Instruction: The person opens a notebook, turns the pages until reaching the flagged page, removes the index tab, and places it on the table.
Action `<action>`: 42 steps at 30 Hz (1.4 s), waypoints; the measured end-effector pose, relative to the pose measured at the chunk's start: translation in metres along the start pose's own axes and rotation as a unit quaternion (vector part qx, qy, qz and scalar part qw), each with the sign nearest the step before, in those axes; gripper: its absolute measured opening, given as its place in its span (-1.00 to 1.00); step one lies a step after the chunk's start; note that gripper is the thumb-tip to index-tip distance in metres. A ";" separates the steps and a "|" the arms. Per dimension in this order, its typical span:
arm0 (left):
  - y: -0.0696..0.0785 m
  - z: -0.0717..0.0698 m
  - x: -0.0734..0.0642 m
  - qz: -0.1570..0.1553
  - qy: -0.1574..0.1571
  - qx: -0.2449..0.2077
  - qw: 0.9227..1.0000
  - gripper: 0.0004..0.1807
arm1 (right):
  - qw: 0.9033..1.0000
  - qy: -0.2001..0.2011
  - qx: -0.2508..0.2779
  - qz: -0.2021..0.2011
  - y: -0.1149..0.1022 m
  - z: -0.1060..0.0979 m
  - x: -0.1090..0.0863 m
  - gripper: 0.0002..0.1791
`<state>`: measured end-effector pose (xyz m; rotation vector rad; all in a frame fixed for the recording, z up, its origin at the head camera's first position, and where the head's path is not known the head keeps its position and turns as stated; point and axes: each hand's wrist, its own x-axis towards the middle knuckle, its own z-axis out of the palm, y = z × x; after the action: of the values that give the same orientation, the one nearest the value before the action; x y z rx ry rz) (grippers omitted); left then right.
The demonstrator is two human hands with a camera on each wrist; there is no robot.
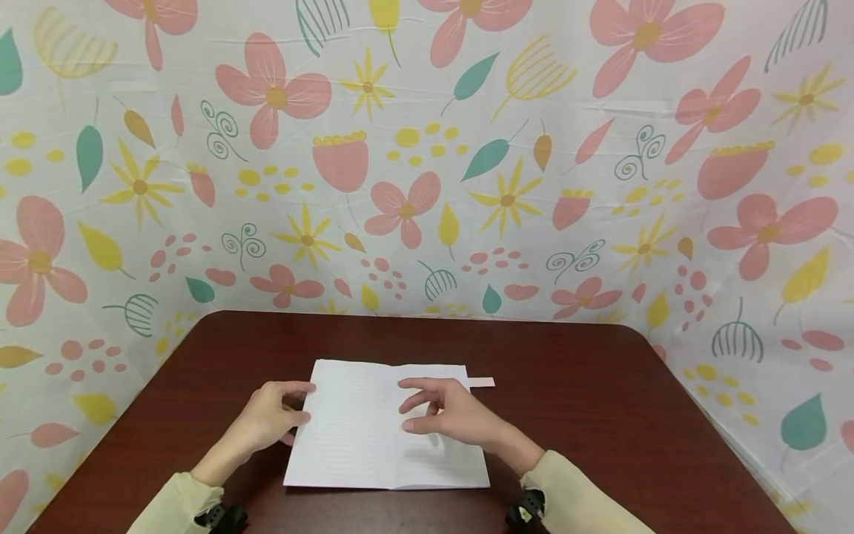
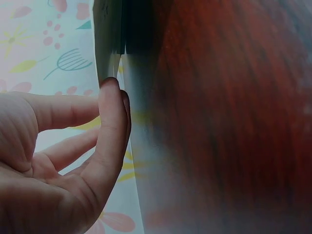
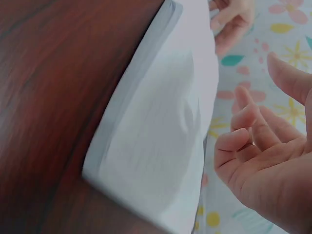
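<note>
An open notebook with lined pages lies on the table. At its left edge is my left hand, index finger and thumb on the page's rim and another finger lower down. The left wrist view has the fingers of that hand against the notebook's edge. Above the right-hand page hovers my right hand, fingers loosely bent and apart, holding nothing. In the right wrist view this hand is clear of the page, which has a shadow on it.
A pale strip or tab sticks out past the notebook's upper right edge. The dark red-brown wooden table carries the notebook. Behind it hangs a white cloth printed with flowers and leaves.
</note>
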<state>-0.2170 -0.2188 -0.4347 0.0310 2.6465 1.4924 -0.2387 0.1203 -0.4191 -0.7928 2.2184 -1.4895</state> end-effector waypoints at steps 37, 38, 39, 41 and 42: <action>0.002 0.001 0.001 0.000 0.001 0.019 1.000 -0.50 | 0.976 0.024 -0.215 0.031 0.051 -0.061 -0.075 0.02; 0.002 0.001 0.001 0.000 0.001 0.020 1.000 -0.50 | 0.975 0.024 -0.219 0.029 0.051 -0.061 -0.075 0.03; 0.002 0.001 0.001 0.000 0.001 0.020 1.000 -0.50 | 0.974 0.023 -0.222 0.028 0.051 -0.060 -0.075 0.04; 0.002 0.001 0.001 0.000 0.003 0.020 1.000 -0.50 | 0.973 0.020 -0.227 0.026 0.051 -0.060 -0.074 0.05; 0.001 0.001 0.001 0.000 0.003 0.019 1.000 -0.50 | 0.973 0.019 -0.229 0.026 0.050 -0.059 -0.074 0.06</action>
<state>-0.2179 -0.2171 -0.4340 0.0287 2.6802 1.4432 -0.2275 0.2237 -0.4442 -0.8312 2.6303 -0.9807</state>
